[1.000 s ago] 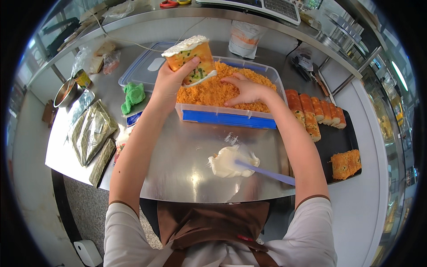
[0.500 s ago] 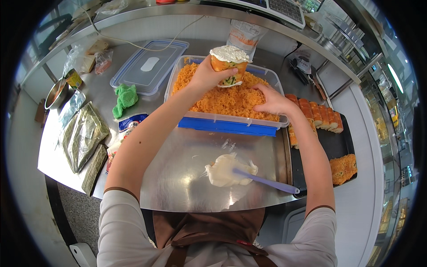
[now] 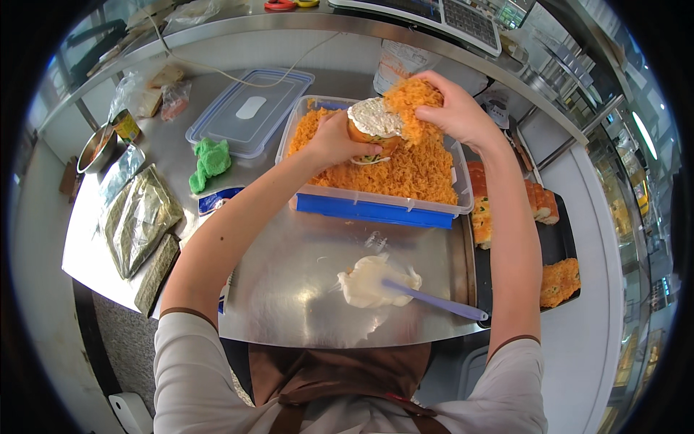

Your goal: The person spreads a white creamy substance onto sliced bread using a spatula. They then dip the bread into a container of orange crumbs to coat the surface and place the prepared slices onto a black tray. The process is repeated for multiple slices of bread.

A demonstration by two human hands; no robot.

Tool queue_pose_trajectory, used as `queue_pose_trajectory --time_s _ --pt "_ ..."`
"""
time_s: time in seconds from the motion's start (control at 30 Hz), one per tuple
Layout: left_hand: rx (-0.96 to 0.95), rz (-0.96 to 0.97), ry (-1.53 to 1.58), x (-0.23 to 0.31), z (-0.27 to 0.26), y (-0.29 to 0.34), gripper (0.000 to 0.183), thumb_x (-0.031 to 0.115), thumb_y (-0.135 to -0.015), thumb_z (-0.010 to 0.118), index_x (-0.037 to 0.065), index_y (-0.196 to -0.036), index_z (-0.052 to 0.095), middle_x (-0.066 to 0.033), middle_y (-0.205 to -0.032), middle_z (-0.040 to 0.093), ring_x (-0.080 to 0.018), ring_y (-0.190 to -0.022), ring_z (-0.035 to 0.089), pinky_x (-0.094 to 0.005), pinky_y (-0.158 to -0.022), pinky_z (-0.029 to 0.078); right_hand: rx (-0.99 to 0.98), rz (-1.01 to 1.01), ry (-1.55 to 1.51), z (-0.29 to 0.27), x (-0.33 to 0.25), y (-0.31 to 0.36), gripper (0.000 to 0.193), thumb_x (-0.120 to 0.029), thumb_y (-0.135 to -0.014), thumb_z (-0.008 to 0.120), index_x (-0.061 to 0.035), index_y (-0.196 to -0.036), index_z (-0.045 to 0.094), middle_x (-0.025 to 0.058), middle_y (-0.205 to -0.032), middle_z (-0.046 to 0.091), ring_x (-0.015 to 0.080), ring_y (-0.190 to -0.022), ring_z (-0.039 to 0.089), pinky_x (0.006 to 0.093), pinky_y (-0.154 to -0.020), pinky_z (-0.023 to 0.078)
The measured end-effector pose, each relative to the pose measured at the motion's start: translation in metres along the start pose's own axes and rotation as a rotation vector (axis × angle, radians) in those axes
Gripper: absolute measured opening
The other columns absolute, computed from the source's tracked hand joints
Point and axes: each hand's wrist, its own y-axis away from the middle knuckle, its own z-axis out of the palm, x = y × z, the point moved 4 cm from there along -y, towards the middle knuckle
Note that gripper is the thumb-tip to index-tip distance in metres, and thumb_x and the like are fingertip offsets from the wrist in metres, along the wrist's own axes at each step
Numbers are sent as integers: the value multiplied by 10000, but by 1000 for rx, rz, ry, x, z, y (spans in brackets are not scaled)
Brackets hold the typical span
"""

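Note:
My left hand [image 3: 337, 141] is closed round a bread roll [image 3: 365, 136] with green flecks, its upper end coated in white cream [image 3: 372, 116]. It is held over a clear plastic tub [image 3: 466, 177] filled with orange, fluffy shreds that look like meat floss [image 3: 405, 177]. In my right hand [image 3: 452, 108] is a clump of the floss [image 3: 416, 101], pressed against the right side of the creamed end. The underside of the roll is hidden by my left hand and the floss.
White cream [image 3: 361, 281] lies on the steel table, a purple spatula [image 3: 441, 300] resting in it. At right, a black tray [image 3: 557, 239] holds bread pieces [image 3: 481, 217]. A tub lid [image 3: 249, 108], green cloth [image 3: 210, 163] and bagged seaweed-like sheets [image 3: 141, 217] lie to the left. A steel shelf [image 3: 347, 25] spans the back.
My right hand has risen from the tub with a clump of floss and brought it to the creamed end. My left hand has lowered the roll slightly and tilted it.

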Motion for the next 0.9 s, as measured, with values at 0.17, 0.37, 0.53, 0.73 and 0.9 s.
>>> queue_pose_trajectory --time_s 0.17,0.37,0.53,0.73,0.9 --pt "-5 -24 107 -25 -1 -11 599 217 -763 797 67 -1310 604 -162 -1297 609 -357 -1327 384 -453 -1133 320 53 -83 263 35 -5 -27 470 -176 -849 731 -106 -1292 592 124 -1167 620 231 -1075 607 350 -936 481" --pt "41 -75 -28 -11 4 -3 531 118 -737 756 65 -1251 628 -156 -1154 661 -303 -1152 556 -377 -984 470 258 -168 485 44 8 -27 365 -159 -838 714 -56 -1173 614 155 -1093 605 308 -1013 625 377 -901 495" --pt "53 -113 161 -3 2 4 499 106 -711 773 50 -1191 649 -112 -1014 696 -249 -958 658 -341 -871 533 328 -13 410 21 11 -12 328 -112 -822 692 -46 -1138 636 139 -1098 594 298 -997 629 359 -889 499" --pt "85 -45 200 -27 4 -6 543 103 -714 768 48 -1238 641 -138 -1104 710 -245 -1044 677 -347 -874 545 210 -293 305 51 0 -12 312 -196 -868 721 -78 -1151 660 116 -1272 561 287 -1241 506 389 -1060 395" --pt "91 -131 156 -34 7 -9 578 94 -746 744 61 -1308 613 -163 -1174 693 -278 -1105 665 -366 -905 541 219 -240 203 45 20 -7 269 -229 -903 718 -76 -1113 649 96 -1290 556 268 -1270 489 380 -1093 358"
